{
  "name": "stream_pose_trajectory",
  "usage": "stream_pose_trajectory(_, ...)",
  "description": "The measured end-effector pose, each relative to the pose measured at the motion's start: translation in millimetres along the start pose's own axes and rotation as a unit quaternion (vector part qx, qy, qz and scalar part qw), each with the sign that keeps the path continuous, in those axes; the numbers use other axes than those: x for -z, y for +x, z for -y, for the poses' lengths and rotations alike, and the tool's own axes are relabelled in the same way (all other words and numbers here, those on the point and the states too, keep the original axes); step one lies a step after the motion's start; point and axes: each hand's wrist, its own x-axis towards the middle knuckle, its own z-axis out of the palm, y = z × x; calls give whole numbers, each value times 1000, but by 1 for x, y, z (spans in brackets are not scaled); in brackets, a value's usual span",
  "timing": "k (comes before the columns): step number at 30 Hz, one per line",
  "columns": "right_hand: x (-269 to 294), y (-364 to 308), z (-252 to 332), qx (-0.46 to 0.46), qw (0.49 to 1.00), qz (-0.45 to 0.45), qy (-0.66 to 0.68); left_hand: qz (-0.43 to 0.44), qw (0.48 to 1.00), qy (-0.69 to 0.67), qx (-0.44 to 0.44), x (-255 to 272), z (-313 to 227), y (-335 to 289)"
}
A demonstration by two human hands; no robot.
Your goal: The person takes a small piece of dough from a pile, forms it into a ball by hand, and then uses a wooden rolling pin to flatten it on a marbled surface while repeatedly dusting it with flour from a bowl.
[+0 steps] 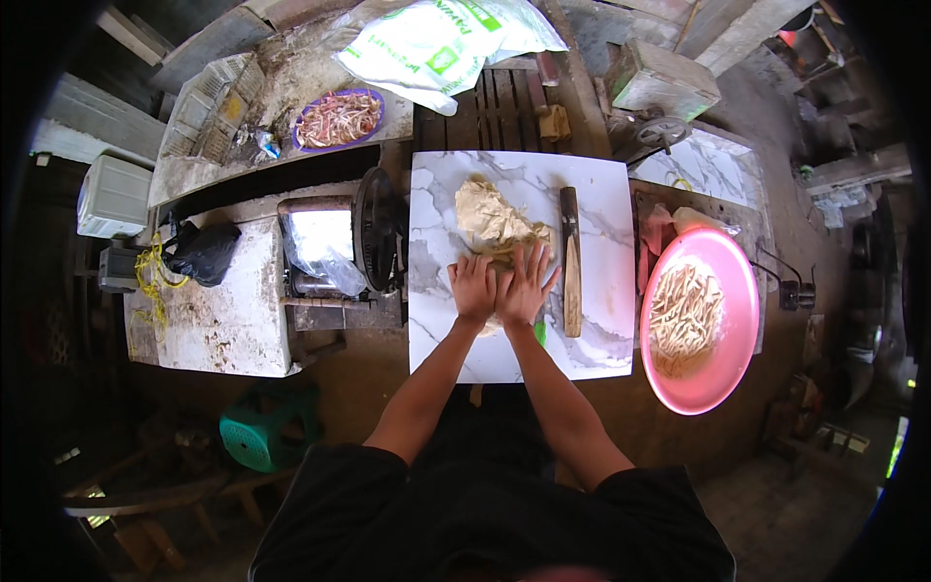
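Observation:
A lump of pale, rough dough (493, 215) lies on the white marble-patterned tabletop (606, 335). Both of my hands press down at its near end, side by side, with the thumbs close together. My left hand (473, 287) has its fingers spread out flat. On the other side, my right hand (524, 286) is flat too, its fingers fanned apart. Some dough shows below the palms; the rest under them is hidden. Right of the dough lies a wooden rolling stick (571, 264), dark at its far end. A small green item (540, 333) peeks out beside my right wrist.
At the right stands a pink basin (742, 364) with pale dough strips (687, 312). Left of the tabletop is a machine with a dark wheel (376, 231). Farther off are a purple-rimmed plate (378, 101) of strips and a white sack (427, 48). A green stool (254, 436) stands lower left.

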Motion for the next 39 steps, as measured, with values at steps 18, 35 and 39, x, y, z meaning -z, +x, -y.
stream_pose_trajectory(18,-12,28,-21,130,973,145,122,197,974,-18,-109,15,33,4)
stream_pose_trajectory(35,1,4,-16,196,973,88,86,166,980,-60,-89,35,11,13)
stream_pose_trajectory(39,-1,6,-15,174,968,118,141,188,979,-26,-71,31,32,14)
